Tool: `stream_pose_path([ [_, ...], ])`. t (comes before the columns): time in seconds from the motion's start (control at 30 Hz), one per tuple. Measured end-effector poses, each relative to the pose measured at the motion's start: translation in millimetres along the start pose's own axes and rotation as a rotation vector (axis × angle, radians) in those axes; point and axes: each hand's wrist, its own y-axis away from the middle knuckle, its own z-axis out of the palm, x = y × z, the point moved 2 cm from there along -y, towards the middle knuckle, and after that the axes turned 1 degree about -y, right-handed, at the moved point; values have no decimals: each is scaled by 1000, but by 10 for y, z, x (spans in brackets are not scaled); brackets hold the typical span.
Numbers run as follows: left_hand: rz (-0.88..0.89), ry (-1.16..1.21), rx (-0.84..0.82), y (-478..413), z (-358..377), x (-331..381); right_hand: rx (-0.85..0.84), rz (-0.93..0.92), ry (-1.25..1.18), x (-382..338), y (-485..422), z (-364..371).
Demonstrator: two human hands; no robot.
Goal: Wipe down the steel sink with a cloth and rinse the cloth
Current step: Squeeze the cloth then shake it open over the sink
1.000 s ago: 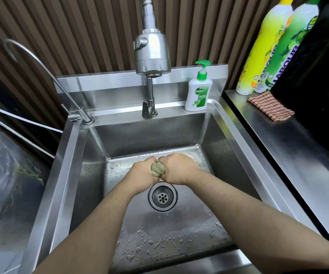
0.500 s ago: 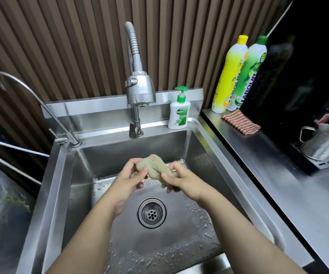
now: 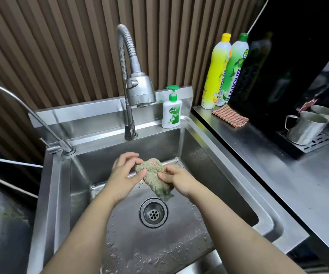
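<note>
You hold the greenish-grey terry cloth (image 3: 152, 176) bunched between both hands, low over the basin of the steel sink (image 3: 209, 161) and just behind the round drain (image 3: 153, 212). Your left hand (image 3: 123, 175) pinches its upper end, thumb and fingers (image 3: 129, 156) curled onto the wad. Your right hand (image 3: 179, 179) pinches the lower side, and a loose corner hangs toward the drain. No water shows at the grey pull-down spray head (image 3: 141, 91) behind and above your hands.

This looks like opening the cloth out for a rinse. Draw your hands apart evenly so the wad unrolls without straining one corner. Stay low so drips fall inside the basin, and bring the cloth under the spray head before starting the water. Droplets dot the basin floor nearest you, so that part likely wants another pass.
</note>
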Motion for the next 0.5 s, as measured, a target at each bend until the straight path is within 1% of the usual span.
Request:
stream_pose_path([
  [0.07,14,53,43,-1,-45,-9,11,-92,217,-1,-50,24],
  [0.1,2,76,62,2,-61,0,10,-135,278,-20,-52,43],
  [0.13,-3,77,77,2,-71,-3,19,-157,272,-32,-57,50],
  [0.17,-15,54,87,4,-78,-21,23,-171,207,-50,-61,63],
  [0.27,-122,46,103,27,-85,-95,83,-208,53,-92,-118,59],
  [0.33,-178,62,49,34,-93,-137,117,-208,-8,-126,-150,28],
  [0.37,-172,70,6,41,-86,-138,120,-197,-43,-146,-156,12],
  [0.43,-180,202,-39,49,-73,-125,90,-163,-70,-146,-172,-21],
  [0.5,-265,409,22,65,-56,-118,66,-153,-12,-147,-181,-22],
])
